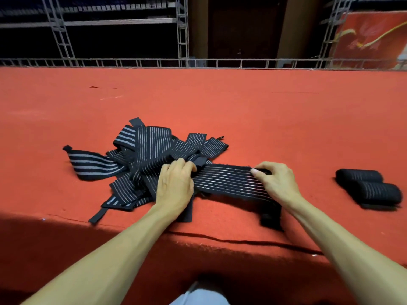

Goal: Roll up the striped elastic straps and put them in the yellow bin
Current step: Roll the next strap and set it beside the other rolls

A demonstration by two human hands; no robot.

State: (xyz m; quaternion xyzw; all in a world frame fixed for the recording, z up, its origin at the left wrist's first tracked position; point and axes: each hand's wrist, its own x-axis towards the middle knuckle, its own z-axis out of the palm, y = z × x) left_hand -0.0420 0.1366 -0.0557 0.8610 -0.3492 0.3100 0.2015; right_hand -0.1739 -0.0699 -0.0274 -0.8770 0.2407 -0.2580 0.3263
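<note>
Near the front edge of the red carpeted platform (220,106), both hands grip one striped strap (224,179), which lies stretched flat between them. The left hand (176,183), fingers curled, clamps the end beside the pile of loose straps (143,155). The right hand (277,183) pinches the opposite end. The strap is black with thin pale lengthwise stripes. Two rolled straps (370,188) lie side by side toward the right edge.

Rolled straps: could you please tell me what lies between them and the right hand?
Only bare red carpet, in the head view, separates the rolled straps from the right hand.
</note>
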